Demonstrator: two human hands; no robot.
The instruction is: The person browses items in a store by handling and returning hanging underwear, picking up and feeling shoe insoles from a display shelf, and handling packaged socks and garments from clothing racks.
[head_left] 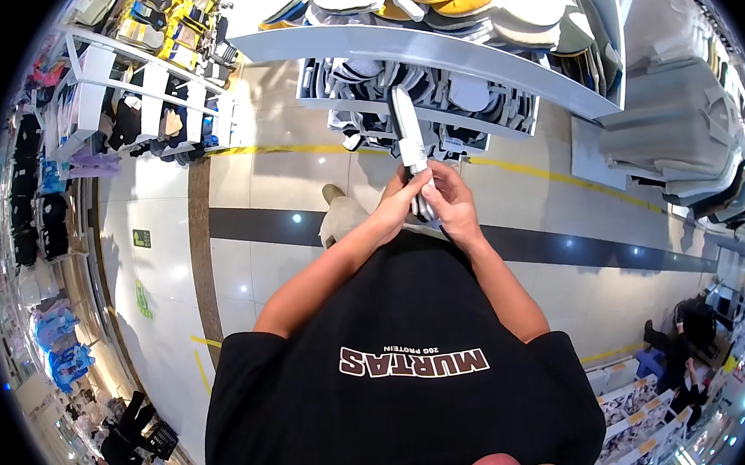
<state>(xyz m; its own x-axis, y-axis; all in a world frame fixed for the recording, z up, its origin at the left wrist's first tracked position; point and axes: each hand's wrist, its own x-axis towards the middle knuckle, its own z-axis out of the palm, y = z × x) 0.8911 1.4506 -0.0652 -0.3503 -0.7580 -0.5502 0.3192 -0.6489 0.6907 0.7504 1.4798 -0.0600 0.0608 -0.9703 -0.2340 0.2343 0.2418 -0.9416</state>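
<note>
A narrow bundle of white and black socks (410,135) with a white label band stands out in front of my chest. My left hand (394,207) grips its lower end from one side, fingers wrapped round it. On the other side my right hand (451,199) holds the same end, its thumb and fingers pressed against the bundle. The bundle's far tip reaches over the lower shelf (503,120) of socks. Above that lies a white shelf (429,47) with piles of white, grey, blue and yellow socks.
Sock racks (142,93) stand at the upper left. Grey garments (671,112) hang at the right. A person in black (126,435) is at the lower left near a dark basket (161,439); another person (680,366) is at the lower right beside display bins (632,426).
</note>
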